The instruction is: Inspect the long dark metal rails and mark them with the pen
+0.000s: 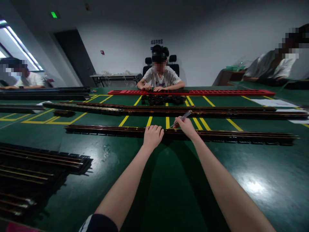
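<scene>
A long black rail strip (241,136) with copper-coloured lines lies crosswise in front of me. My left hand (153,137) rests over its middle, fingers close together and curled on the rail. Just to the right, my right hand (184,126) grips what looks like a screwdriver (185,115) with a clear handle. Its thin shaft slants down to the left, and the tip is at the rail beside my left fingers. Whether the tip touches the rail, I cannot tell.
More black rails (229,112) lie farther back, and a stack of them (36,161) is at the left. Across the green table (265,180), a person (160,75) works at a red rack (229,93) near black parts (164,100). Other people sit left and right.
</scene>
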Demonstrator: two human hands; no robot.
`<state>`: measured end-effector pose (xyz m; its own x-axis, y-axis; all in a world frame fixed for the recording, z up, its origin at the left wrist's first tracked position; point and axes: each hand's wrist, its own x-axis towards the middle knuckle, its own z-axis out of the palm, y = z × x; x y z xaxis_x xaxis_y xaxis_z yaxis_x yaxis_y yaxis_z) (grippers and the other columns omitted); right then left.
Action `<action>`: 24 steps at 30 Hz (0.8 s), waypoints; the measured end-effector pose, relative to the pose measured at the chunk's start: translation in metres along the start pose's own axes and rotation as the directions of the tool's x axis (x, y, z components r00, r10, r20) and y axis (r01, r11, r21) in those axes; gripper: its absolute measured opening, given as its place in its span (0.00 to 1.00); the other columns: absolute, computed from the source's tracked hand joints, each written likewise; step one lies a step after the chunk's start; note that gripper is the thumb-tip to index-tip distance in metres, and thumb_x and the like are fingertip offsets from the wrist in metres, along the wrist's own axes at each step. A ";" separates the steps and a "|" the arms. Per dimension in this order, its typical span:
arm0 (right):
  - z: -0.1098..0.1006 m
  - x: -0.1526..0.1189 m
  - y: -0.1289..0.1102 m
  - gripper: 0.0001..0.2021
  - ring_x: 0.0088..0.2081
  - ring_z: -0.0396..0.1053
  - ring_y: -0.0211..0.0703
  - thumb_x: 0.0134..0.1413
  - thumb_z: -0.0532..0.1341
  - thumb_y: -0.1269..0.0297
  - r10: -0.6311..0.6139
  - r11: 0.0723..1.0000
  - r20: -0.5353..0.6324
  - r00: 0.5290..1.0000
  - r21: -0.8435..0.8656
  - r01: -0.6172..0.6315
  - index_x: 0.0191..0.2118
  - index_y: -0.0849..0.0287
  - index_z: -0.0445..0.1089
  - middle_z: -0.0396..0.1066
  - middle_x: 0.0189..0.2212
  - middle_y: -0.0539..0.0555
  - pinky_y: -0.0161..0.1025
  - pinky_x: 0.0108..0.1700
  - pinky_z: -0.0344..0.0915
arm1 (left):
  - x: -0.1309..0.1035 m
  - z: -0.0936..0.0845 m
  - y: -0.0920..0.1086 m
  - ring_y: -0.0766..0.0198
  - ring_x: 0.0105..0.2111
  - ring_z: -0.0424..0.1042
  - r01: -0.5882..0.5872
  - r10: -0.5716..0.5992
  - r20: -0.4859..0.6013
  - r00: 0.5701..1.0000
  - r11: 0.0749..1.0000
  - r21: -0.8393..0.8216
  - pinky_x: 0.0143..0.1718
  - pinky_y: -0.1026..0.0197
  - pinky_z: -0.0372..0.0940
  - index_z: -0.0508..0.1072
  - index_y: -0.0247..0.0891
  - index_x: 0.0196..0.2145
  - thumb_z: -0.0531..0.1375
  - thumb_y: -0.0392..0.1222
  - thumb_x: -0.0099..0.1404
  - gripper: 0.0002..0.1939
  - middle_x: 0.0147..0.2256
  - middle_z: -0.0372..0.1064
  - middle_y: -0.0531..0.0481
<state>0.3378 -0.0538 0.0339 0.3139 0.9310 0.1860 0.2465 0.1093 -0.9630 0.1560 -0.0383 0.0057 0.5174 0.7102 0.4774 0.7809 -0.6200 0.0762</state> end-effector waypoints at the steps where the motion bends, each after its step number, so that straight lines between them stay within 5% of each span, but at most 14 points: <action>1: -0.001 0.000 0.000 0.14 0.24 0.74 0.42 0.57 0.59 0.63 0.005 1.000 0.006 1.000 0.004 -0.005 0.21 0.56 0.66 0.72 0.16 0.50 0.38 0.37 0.72 | 0.000 0.000 0.000 0.55 0.45 0.72 0.001 -0.001 0.000 1.000 1.000 -0.005 0.50 0.51 0.59 0.75 0.38 0.45 0.43 0.44 0.73 0.21 0.45 0.76 0.44; 24: -0.015 0.004 0.013 0.13 0.22 0.70 0.39 0.53 0.57 0.62 -0.049 0.999 -0.106 0.993 -0.028 0.047 0.20 0.56 0.64 0.69 0.15 0.49 0.35 0.31 0.68 | 0.001 -0.002 0.001 0.56 0.43 0.72 0.026 -0.025 0.023 0.999 0.999 -0.024 0.49 0.52 0.61 0.75 0.39 0.43 0.43 0.45 0.73 0.22 0.42 0.76 0.45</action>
<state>0.3565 -0.0536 0.0250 0.3966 0.8825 0.2529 0.2865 0.1428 -0.9474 0.1565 -0.0387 0.0076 0.5054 0.7329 0.4555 0.7852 -0.6095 0.1096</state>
